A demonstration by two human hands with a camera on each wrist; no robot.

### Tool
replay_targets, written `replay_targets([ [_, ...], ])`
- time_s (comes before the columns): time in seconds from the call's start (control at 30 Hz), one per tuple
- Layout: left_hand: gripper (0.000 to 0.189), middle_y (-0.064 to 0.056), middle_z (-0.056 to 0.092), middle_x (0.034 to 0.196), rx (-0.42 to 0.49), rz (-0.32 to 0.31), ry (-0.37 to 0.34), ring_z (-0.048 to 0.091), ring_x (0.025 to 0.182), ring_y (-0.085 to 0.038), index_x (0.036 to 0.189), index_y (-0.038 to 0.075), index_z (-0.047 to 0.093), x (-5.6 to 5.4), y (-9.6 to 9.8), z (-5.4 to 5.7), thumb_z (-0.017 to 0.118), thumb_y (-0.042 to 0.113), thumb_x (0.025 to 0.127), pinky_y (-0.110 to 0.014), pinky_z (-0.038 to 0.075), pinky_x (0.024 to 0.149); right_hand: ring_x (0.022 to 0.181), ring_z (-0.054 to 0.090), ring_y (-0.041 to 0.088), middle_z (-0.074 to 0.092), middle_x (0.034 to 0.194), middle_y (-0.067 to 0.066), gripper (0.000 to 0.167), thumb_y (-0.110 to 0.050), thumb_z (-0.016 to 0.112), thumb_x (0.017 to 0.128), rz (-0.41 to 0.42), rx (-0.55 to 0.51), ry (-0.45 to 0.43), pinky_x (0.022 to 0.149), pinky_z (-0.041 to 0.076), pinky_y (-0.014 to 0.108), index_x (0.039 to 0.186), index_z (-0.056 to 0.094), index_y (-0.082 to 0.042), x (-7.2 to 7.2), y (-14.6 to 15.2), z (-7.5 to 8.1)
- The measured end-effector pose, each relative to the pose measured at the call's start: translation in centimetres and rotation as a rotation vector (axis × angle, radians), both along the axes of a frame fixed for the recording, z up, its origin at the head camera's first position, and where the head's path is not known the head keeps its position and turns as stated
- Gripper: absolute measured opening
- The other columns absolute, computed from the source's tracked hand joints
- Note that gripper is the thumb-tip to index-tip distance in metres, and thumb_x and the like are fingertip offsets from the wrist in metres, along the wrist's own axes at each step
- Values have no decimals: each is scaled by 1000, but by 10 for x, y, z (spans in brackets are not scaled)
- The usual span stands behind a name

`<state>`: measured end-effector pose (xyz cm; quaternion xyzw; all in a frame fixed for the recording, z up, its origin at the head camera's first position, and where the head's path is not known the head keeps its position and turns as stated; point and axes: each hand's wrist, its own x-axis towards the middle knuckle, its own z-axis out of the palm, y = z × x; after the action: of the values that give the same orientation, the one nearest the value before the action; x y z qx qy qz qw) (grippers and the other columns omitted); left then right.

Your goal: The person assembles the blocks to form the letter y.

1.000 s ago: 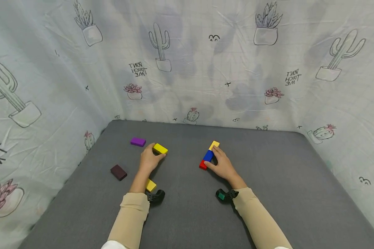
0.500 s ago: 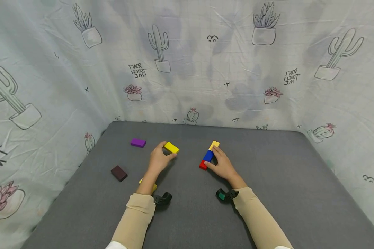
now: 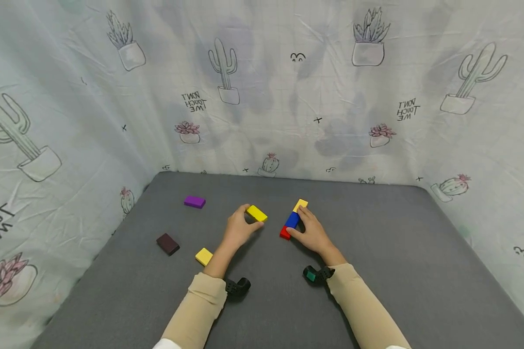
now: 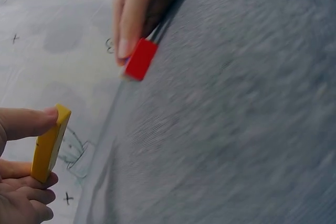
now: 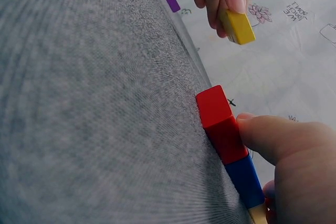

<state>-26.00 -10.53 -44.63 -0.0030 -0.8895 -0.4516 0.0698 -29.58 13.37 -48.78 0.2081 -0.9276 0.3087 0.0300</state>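
My left hand [image 3: 237,230] pinches a bright yellow block [image 3: 257,214] between thumb and fingers. In the left wrist view the thumb lies on one end of that yellow block [image 4: 48,145], the fingers on the other. To its right, a red block [image 3: 284,233], a blue block [image 3: 292,220] and a pale yellow block [image 3: 301,204] lie end to end in a slanting row. My right hand [image 3: 313,231] rests along the row's right side. Its thumb touches the red block [image 5: 219,121], and its fingertips reach the pale yellow end. A gap separates the held block from the row.
On the grey tabletop [image 3: 375,252], a purple block [image 3: 194,202] lies at the back left and a dark brown block [image 3: 168,244] nearer on the left. A yellow block [image 3: 204,257] sits beside my left forearm. A printed curtain [image 3: 262,97] encloses the back and sides.
My left hand has carried the bright yellow block rightward, closer to the row. The yellow block by my forearm is more exposed. My right hand and the row keep their place.
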Motion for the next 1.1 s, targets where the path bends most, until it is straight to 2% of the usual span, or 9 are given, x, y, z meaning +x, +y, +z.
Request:
replay_targets([
  [0.1, 71, -20, 48, 140, -3, -4, 2, 45, 129, -37, 140, -1, 42, 2, 7, -4, 76, 21, 81, -50, 41, 102, 142, 22, 38, 26, 154, 20, 78, -39, 62, 90, -5, -10, -1, 113, 23, 55, 146, 29, 4, 1, -1, -1],
  [0.4, 69, -21, 50, 137, -29, 15, 0, 48, 124, -37, 138, -2, 44, 2, 20, -2, 76, 20, 81, -48, 43, 101, 142, 22, 38, 25, 154, 19, 79, -43, 60, 90, -17, 16, 10, 113, 24, 55, 146, 29, 3, -1, -3, 3],
  [0.6, 68, -21, 52, 135, -38, 24, -17, 51, 120, -36, 137, -2, 45, 5, 27, -8, 77, 20, 80, -47, 45, 99, 142, 21, 39, 24, 154, 20, 79, -41, 61, 90, -13, 19, -12, 112, 23, 56, 146, 29, 4, 5, -3, 3],
  [0.8, 67, -21, 55, 129, -54, -1, -27, 54, 113, -35, 133, -5, 47, 5, 34, -16, 78, 19, 79, -46, 46, 96, 142, 22, 39, 24, 154, 20, 78, -42, 61, 90, -15, 19, -18, 112, 24, 56, 146, 30, 3, 8, -2, -3],
  [0.93, 67, -21, 56, 128, -59, -3, -52, 55, 112, -34, 134, -4, 48, 3, 37, -20, 78, 19, 79, -45, 47, 95, 142, 22, 39, 25, 154, 20, 79, -42, 60, 90, -4, 19, -12, 112, 24, 56, 146, 29, 4, 7, -2, -5],
  [1.1, 67, -21, 53, 132, -43, 4, -45, 53, 117, -36, 136, -3, 46, -3, 40, -24, 77, 20, 80, -47, 46, 97, 141, 24, 40, 27, 153, 21, 78, -39, 62, 90, -2, -1, 28, 112, 24, 56, 145, 30, 6, 2, -3, -3],
])
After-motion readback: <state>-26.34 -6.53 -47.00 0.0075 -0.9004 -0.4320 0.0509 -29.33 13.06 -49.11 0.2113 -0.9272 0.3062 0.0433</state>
